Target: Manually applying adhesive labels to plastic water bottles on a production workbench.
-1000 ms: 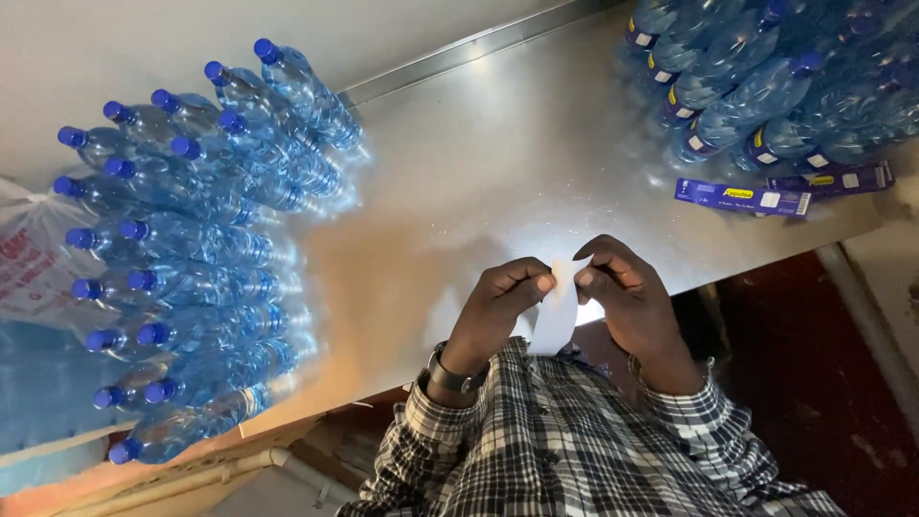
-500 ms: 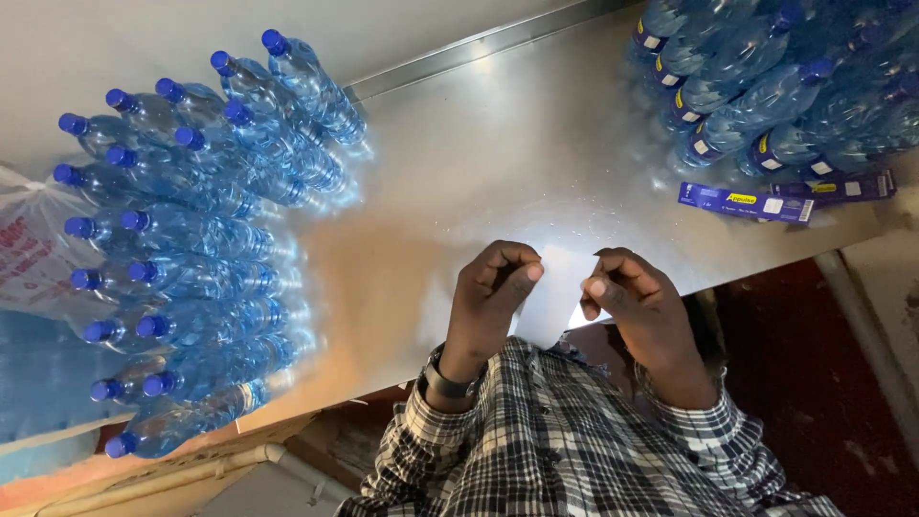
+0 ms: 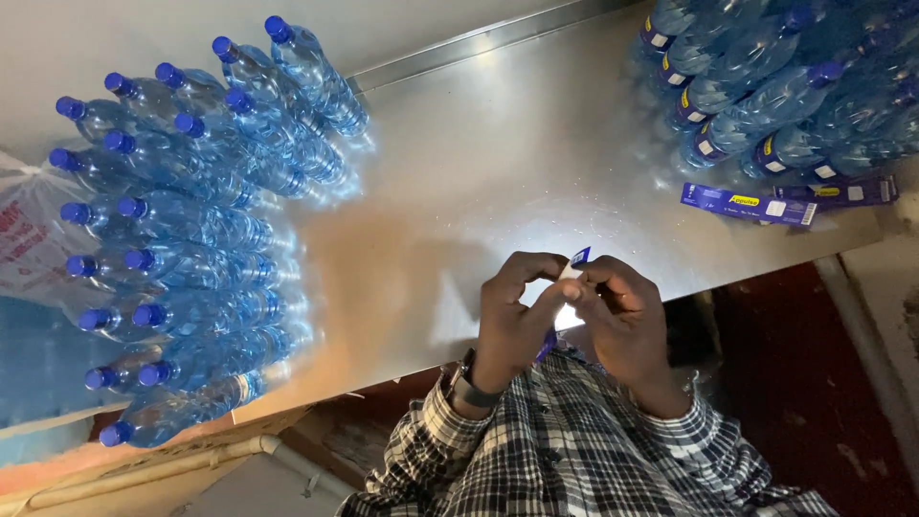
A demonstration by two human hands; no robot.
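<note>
Both my hands are together at the near edge of a shiny metal table (image 3: pixel 498 163). My left hand (image 3: pixel 512 316) and my right hand (image 3: pixel 622 316) pinch a narrow paper label (image 3: pixel 572 270) between their fingertips. The label shows white with a blue side, and its lower end pokes out below my left hand. A wristwatch sits on my left wrist. My sleeves are plaid.
Several blue-capped plastic water bottles (image 3: pixel 191 230) lie stacked at the table's left. More bottles (image 3: pixel 766 86) are piled at the top right. Two long blue label strips (image 3: pixel 747 203) lie below that pile. A white plastic bag (image 3: pixel 29 239) sits at the far left.
The label was held flat and wide between my hands, white side showing. Now it is turned or folded narrow with blue showing, and my hands have closed together.
</note>
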